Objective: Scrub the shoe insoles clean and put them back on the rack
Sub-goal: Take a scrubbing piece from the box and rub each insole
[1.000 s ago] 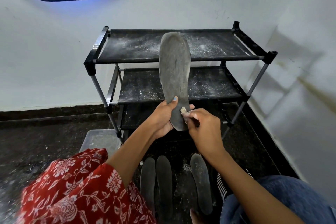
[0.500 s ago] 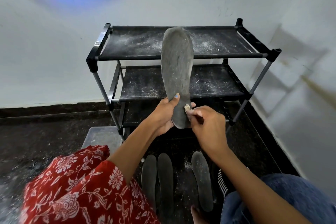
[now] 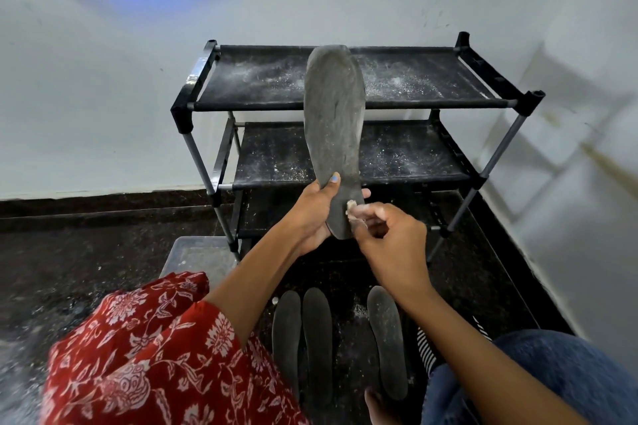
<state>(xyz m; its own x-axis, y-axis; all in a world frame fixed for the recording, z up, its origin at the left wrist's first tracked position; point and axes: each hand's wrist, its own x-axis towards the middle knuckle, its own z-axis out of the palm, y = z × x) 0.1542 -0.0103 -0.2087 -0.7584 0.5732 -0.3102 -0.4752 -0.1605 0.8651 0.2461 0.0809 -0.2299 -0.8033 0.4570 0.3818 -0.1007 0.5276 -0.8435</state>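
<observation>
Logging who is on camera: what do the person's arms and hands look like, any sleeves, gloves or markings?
Both forearms are bare, no gloves. The left hand has light blue polish on its thumbnail. The right hand shows no rings or watch. No sleeves show.

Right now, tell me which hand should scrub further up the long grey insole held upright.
Right. The right hand already pinches a small pale scrubbing wad against the long grey insole near its heel, while the left hand grips that lower end and steadies it.
</observation>
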